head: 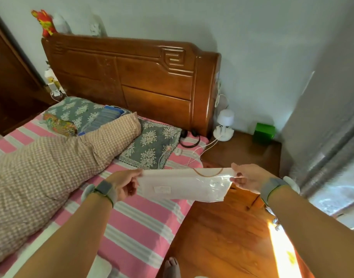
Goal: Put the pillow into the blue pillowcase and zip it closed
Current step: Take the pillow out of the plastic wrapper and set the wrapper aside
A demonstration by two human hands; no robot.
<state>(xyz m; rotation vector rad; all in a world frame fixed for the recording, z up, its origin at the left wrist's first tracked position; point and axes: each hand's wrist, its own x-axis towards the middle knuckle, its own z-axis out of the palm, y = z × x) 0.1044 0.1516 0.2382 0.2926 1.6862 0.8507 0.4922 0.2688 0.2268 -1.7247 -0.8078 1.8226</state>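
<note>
I hold a flat clear plastic packet (182, 187) with something white and a small label inside, over the bed's right edge. My left hand (124, 183) pinches its left end and my right hand (250, 177) pinches its right end, so it is stretched level between them. A grey floral pillow (152, 145) lies at the head of the bed, and a second one (75, 111) lies further left. Folded blue striped cloth (108, 117) rests between them, partly hidden. I cannot tell whether the packet holds the pillowcase.
A beige checkered quilt (41, 167) lies rolled across the pink striped sheet (136, 221). On the nightstand (242, 153) stand a white lamp (224, 125) and a green box (264, 133). Headphones (189, 137) and white cables lie by the wooden headboard (132, 73). A curtain (322, 137) hangs at the right.
</note>
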